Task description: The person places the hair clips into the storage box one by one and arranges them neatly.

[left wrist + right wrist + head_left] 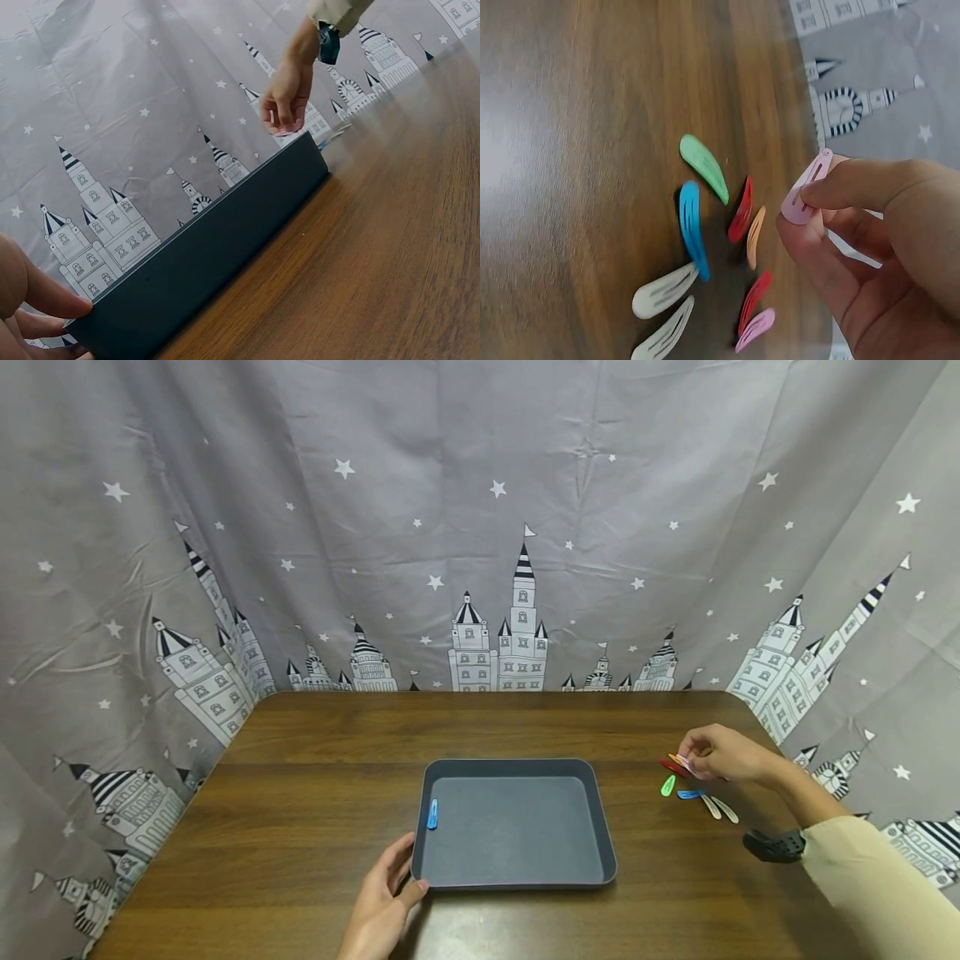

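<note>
My left hand [381,897] grips the near left corner of a grey rectangular tray [517,827], thumb at the rim and fingers against its outer side. A blue snap hair clip [432,814] lies inside the tray along its left wall. To the right of the tray, my right hand [726,755] pinches a pink snap hair clip [798,211] between thumb and fingers, above the table. Beneath and beside that hand lie more clips: green [703,166], blue [690,225], orange [756,236], two red [740,214], another pink [755,330] and two whitish ones [661,294].
The brown wooden table [322,777] carries the tray near its front middle. Behind and around it hangs a grey curtain [480,485] printed with castles and stars. One whitish clip touches the tip of the blue clip on the table.
</note>
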Demonstrator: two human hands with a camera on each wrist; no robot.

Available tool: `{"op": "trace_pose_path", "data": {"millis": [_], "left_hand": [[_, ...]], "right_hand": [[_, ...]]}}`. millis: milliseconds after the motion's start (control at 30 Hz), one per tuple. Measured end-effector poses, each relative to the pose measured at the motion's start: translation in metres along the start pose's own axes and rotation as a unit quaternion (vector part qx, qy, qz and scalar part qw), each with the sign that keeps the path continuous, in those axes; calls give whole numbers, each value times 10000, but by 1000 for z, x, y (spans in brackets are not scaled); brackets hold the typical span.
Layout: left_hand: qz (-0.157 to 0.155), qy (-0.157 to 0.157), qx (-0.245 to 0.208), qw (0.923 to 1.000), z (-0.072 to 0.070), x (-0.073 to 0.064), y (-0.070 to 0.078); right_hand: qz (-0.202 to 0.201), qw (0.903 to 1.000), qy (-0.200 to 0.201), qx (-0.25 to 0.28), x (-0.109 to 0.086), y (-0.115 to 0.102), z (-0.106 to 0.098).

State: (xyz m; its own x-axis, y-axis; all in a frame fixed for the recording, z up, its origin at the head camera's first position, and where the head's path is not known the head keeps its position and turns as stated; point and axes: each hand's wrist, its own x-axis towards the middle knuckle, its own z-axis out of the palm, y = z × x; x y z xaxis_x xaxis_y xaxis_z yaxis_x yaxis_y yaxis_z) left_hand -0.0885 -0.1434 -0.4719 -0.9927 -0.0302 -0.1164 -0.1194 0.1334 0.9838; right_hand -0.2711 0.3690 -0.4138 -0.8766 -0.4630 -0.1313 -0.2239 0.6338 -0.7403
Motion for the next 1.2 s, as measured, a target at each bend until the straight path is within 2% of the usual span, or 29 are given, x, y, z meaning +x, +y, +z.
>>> {"op": "trace_pose_path", "data": {"millis": [367, 733, 1033, 1200], "left_hand": [[33, -17, -71, 10000, 0, -1, -1], [8, -5, -54, 10000, 0, 0, 0], [9, 20, -75, 10000, 1, -1, 0], [32, -9, -61, 10000, 1, -1, 0]], "right_hand": [[-312, 9992, -112, -211, 20, -32, 17], [-536, 9971, 38, -539, 31, -48, 29], [-694, 9962, -287, -448, 40, -64, 43], [-765, 9956, -324, -433, 44, -68, 50]]}}
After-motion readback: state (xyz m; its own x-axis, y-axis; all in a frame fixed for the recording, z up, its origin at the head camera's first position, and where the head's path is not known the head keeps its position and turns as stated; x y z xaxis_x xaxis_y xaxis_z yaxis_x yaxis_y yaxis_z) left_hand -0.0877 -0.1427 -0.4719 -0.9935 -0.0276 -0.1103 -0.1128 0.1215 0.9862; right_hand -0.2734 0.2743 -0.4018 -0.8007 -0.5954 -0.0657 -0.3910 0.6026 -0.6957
